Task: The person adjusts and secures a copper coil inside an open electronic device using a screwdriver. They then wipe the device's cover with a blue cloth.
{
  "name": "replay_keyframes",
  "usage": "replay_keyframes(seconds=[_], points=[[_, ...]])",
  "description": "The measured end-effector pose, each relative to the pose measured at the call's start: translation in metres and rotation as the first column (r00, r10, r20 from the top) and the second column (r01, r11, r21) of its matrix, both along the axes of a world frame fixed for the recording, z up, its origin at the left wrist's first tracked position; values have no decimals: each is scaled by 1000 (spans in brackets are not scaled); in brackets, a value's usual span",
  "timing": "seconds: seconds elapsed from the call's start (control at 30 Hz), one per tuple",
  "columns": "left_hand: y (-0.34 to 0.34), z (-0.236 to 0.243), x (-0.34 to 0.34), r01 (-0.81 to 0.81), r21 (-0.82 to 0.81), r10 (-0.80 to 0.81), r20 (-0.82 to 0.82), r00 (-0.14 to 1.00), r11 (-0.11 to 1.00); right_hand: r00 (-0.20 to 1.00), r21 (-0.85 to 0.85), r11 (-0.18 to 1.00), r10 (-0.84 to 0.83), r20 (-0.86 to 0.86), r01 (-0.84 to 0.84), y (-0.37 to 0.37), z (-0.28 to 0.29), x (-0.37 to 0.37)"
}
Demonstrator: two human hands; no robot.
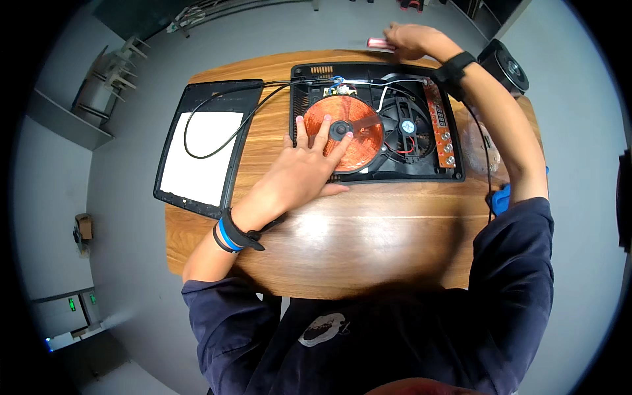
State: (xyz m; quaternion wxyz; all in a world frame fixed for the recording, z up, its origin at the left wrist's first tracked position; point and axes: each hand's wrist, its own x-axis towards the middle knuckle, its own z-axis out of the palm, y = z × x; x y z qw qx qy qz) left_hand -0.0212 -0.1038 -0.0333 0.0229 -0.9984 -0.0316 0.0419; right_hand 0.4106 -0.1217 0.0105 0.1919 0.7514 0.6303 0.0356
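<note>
An induction cooker base point(395, 176) lies opened on the table, its inside bare. My left hand point(303, 168) rests with spread fingers on the round copper coil point(362, 148), the thumb at the casing's near edge. Beside the coil sit a black cooling fan point(393, 126) and an orange control board point(440, 125). Beyond the casing's far edge, my right hand point(409, 42) is closed around a small pinkish-white object point(380, 44), too bright and partly covered to name. Blue and white wires point(338, 81) run along the casing's far side.
Left of the base lies a black-framed panel point(240, 172) with a white sheet point(204, 155) and a black cable point(187, 135) across it. A black cylindrical device point(505, 69) stands at the far right, a clear plastic bag point(479, 148) and something blue point(501, 199) nearer me.
</note>
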Motion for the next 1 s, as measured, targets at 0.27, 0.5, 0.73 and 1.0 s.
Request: replay_keyframes(seconds=[0.27, 0.5, 0.73, 1.0], points=[[5, -3, 4, 36, 65, -37, 13, 999, 997, 973, 376, 902, -159, -165, 211, -187, 55, -56], [12, -4, 12, 35, 29, -34, -42, 999, 999, 829, 371, 874, -62, -555, 313, -298, 52, -165], [21, -1, 7, -22, -169, 16, -33, 999, 985, 788, 270, 960, 224, -574, -76, -298, 4, -219], [98, 13, -46, -31, -212, 100, 323, 941, 977, 855, 337, 930, 290, -431, -146, -292, -27, -221]])
